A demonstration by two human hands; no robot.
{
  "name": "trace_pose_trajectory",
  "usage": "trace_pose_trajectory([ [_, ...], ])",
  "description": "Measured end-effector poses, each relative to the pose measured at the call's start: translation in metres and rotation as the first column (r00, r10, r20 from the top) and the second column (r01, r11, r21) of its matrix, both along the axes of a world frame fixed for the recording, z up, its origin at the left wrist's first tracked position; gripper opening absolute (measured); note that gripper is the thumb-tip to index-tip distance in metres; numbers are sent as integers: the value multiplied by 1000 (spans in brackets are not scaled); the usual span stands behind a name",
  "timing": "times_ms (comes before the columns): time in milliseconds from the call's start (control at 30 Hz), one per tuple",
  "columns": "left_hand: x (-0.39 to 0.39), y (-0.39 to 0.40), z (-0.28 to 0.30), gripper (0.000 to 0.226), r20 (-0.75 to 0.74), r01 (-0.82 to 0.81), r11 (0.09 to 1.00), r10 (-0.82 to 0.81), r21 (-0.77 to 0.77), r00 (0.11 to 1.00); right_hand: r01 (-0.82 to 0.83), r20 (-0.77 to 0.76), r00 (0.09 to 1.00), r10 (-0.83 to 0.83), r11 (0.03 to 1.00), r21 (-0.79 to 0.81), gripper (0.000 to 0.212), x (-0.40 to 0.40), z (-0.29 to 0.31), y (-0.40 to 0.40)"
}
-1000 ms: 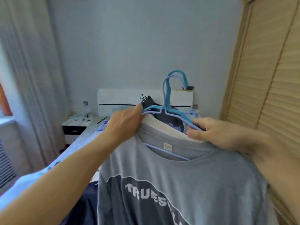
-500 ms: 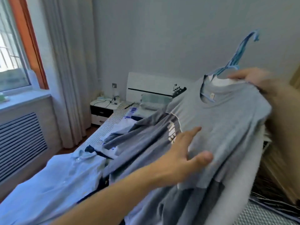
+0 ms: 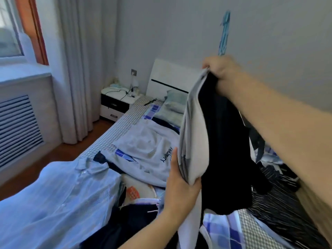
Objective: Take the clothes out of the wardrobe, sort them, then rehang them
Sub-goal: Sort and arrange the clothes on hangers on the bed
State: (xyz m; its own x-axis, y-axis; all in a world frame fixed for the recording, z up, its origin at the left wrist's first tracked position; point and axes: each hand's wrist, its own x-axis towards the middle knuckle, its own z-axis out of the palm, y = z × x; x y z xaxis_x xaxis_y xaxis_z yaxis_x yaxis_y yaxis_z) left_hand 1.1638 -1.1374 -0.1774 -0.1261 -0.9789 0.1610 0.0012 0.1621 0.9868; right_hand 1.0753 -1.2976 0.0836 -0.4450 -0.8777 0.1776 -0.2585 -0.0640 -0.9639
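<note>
My right hand [image 3: 220, 70] holds a bunch of hung clothes up over the bed, gripping them at the top where the blue hangers' hooks [image 3: 224, 35] stick up. The bunch shows a grey garment [image 3: 193, 133] on the left and a black garment [image 3: 226, 153] on the right, seen edge-on. My left hand [image 3: 179, 187] grips the lower edge of the grey garment. On the bed lie a light grey sweatshirt [image 3: 149, 150] with dark lettering and a pale blue shirt [image 3: 57, 200].
The bed [image 3: 115, 130] runs from a white headboard [image 3: 168, 78] toward me, with a pillow [image 3: 175, 105], dark clothes [image 3: 125, 225] and a striped dark garment [image 3: 280, 200]. A white nightstand [image 3: 116, 103], long curtains [image 3: 75, 69] and a radiator cover [image 3: 19, 126] stand at the left.
The bunch of hung clothes has turned edge-on and swung over the bed. My left hand went from the hanger to the garment front, then took hold of the grey garment's lower edge.
</note>
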Motion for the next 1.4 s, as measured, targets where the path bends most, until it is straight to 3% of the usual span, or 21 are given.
trace_pose_trajectory([
  [100,20,-63,-28,76,25,-102,990,100,94,995,-128,41,991,124,987,93,32,27,-41,-58],
  [233,62,-139,-46,42,173,-182,972,156,151,973,-195,88,979,186,974,118,33,33,-66,-119],
  [333,96,-201,-19,29,279,-219,975,217,-25,935,-202,134,971,197,979,26,32,21,-43,-151],
  [500,108,-300,62,20,502,-246,901,407,-357,763,-75,431,884,182,964,-254,35,-45,-3,-176],
  [667,67,-349,58,43,724,11,862,419,-507,547,17,510,856,84,982,-190,17,-140,-80,-193],
  [767,30,-372,-18,32,784,61,860,429,-506,448,88,592,805,-34,994,-63,28,-190,-190,-206],
  [834,2,-385,-107,33,822,51,877,427,-478,376,142,592,794,-139,989,42,28,-226,-292,-214],
  [900,-34,-380,-217,51,864,34,913,373,-408,338,154,568,793,-217,975,158,16,-259,-413,-213],
  [1000,-102,-328,-376,80,948,-43,999,8,6,318,73,505,809,-301,903,423,28,-294,-586,-190],
  [1034,-124,-307,-428,81,940,-42,986,-138,159,313,30,479,823,-307,864,502,31,-304,-643,-180],
  [1101,-151,-282,-496,68,901,-58,960,-236,275,365,-21,478,820,-315,818,575,29,-319,-717,-170],
  [1167,-163,-283,-540,62,910,-89,970,-180,228,372,8,468,824,-320,832,555,20,-332,-769,-174],
  [1234,-166,-289,-561,63,940,-96,977,-155,192,305,83,411,845,-342,843,532,25,-339,-802,-182],
  [1334,-165,-284,-560,65,936,-80,975,-172,205,307,185,318,859,-402,822,538,31,-334,-809,-181],
  [1401,-159,-283,-565,67,936,-80,975,-173,206,305,102,376,858,-350,833,543,27,-335,-802,-178],
])
